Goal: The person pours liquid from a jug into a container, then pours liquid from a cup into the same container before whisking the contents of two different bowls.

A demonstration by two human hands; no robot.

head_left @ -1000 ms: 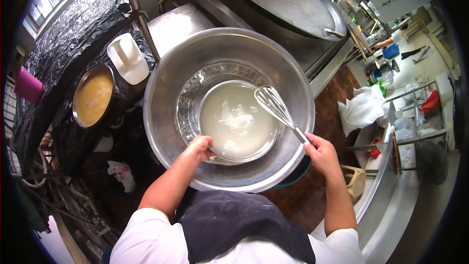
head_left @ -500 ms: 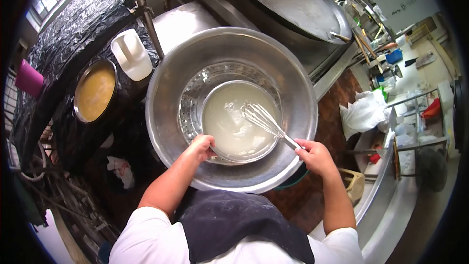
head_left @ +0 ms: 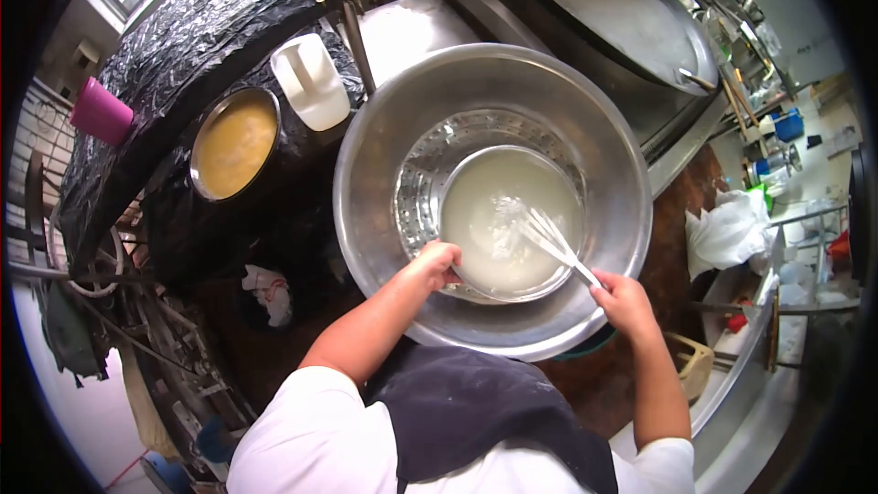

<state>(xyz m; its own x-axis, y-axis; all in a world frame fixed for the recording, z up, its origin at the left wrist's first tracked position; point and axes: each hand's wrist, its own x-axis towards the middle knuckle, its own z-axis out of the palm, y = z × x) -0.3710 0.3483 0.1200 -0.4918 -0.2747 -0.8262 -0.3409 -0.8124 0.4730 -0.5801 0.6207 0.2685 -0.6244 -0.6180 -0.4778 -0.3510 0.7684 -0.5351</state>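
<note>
A round metal bowl [head_left: 445, 220] of cloudy whitish liquid sits inside a perforated metal colander [head_left: 412, 178], within a wide steel basin [head_left: 370, 174]. My left hand [head_left: 437, 265] is closed on the bowl's near-left rim. In my right hand [head_left: 624, 300] is the handle of a wire whisk [head_left: 558, 242]. The whisk slants down to the left, its wires partly in the liquid, where the surface is stirred up and bubbly. The wire tips are hidden in the liquid.
Left of the basin, a bowl of yellow liquid [head_left: 236, 144], a white plastic jug [head_left: 311, 82] and a pink container [head_left: 101, 112] stand on black plastic sheeting [head_left: 206, 23]. A big round pan [head_left: 622, 18] lies behind right. White bags [head_left: 729, 231] are at right.
The whole view has shifted, so the basin and its surroundings appear farther right. The whisk has moved within the liquid and its wires look deeper. Both hands keep their holds.
</note>
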